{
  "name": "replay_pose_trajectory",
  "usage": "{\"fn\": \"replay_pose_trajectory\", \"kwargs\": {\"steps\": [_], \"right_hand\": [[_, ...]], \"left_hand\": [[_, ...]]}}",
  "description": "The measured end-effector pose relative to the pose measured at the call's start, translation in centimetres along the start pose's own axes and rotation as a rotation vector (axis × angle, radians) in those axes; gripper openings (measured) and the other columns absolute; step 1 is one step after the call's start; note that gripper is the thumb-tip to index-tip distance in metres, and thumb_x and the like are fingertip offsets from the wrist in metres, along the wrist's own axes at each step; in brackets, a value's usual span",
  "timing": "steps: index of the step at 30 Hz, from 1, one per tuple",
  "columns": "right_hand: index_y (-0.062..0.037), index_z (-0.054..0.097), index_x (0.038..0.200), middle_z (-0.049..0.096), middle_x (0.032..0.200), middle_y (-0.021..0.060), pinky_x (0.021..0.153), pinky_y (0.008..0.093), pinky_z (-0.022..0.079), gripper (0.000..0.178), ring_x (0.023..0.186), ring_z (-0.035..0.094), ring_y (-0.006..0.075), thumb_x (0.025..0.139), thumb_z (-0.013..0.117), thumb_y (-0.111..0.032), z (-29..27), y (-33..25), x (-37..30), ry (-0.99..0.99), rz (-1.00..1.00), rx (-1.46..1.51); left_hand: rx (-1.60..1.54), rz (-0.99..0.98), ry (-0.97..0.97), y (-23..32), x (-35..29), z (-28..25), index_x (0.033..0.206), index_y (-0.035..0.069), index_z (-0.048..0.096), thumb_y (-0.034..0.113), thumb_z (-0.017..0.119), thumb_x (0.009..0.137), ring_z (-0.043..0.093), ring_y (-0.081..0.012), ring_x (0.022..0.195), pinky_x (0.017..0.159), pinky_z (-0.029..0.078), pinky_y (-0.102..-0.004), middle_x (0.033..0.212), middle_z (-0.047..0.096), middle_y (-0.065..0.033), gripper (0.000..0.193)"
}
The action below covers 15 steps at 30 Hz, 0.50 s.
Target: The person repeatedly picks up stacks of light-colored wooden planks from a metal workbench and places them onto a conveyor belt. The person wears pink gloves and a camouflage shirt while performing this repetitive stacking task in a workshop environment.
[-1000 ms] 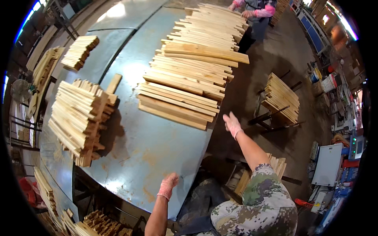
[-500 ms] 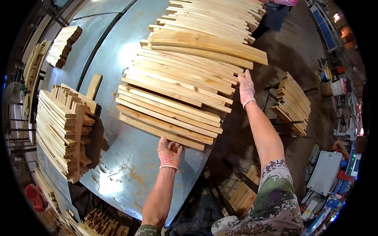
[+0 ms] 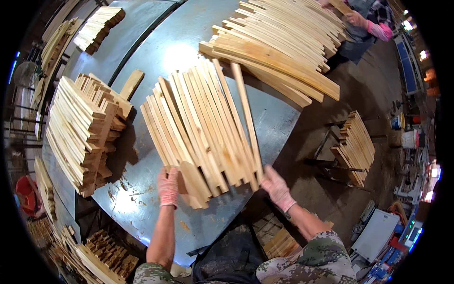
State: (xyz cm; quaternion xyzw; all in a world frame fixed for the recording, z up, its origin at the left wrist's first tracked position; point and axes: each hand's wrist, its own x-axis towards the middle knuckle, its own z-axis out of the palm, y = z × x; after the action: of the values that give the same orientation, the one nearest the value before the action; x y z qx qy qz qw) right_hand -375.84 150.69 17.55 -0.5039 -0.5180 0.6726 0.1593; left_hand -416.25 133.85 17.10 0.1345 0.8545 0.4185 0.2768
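A row of pale wooden strips (image 3: pixel 203 128) lies side by side on the metal table, pointing away from me, with uneven near ends. My left hand (image 3: pixel 168 187), in a red-and-white glove, grips the near left edge of the row, fingers partly hidden by the strips. Against the near right corner presses my right hand (image 3: pixel 276 187), gloved too and slightly blurred, gripping the outermost strip's end. That outer strip stands a little apart from the others at its far end. The two hands squeeze the row between them.
A larger spread of strips (image 3: pixel 283 28) lies at the far right, with wider boards (image 3: pixel 279 61) across its near side. Stacked strips (image 3: pixel 78 137) stand at the left of the metal table (image 3: pixel 142 203). Another person's gloved hand (image 3: pixel 357 20) holds wood at the far right. A rack of strips (image 3: pixel 354 149) stands right.
The near row of strips has turned from lying crosswise to pointing away from me, apart from the larger spread. Both hands now grip its near corners. Another person's hands have appeared.
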Motion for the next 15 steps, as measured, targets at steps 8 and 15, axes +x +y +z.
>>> {"fn": "replay_pose_trajectory", "kwargs": {"steps": [8, 15], "right_hand": [[0.0036, 0.058, 0.144, 0.066, 0.135, 0.0308, 0.105, 0.0453, 0.05, 0.068, 0.129, 0.063, 0.0435, 0.11, 0.047, -0.054, 6.0, -8.9, 15.5, 0.026, -0.006, -0.496], [-0.0042, 0.07, 0.133, 0.074, 0.123, 0.0268, 0.101, 0.0497, 0.053, 0.071, 0.119, 0.067, 0.0468, 0.103, 0.053, -0.066, 14.3, -13.8, 20.3, 0.058, -0.045, -0.751]], "left_hand": [[0.628, 0.378, -0.084, -1.9, 5.2, -7.6, 0.141, 0.006, 0.067, 0.051, 0.068, 0.098, 0.058, -0.0436, 0.133, 0.114, 0.044, -0.0487, 0.143, 0.061, -0.0307, 0.062], [0.255, 0.123, -0.023, -8.2, 11.5, -2.7, 0.163, 0.007, 0.039, 0.047, 0.059, 0.105, 0.05, -0.0405, 0.143, 0.121, 0.037, -0.0469, 0.157, 0.048, -0.0258, 0.073]]}}
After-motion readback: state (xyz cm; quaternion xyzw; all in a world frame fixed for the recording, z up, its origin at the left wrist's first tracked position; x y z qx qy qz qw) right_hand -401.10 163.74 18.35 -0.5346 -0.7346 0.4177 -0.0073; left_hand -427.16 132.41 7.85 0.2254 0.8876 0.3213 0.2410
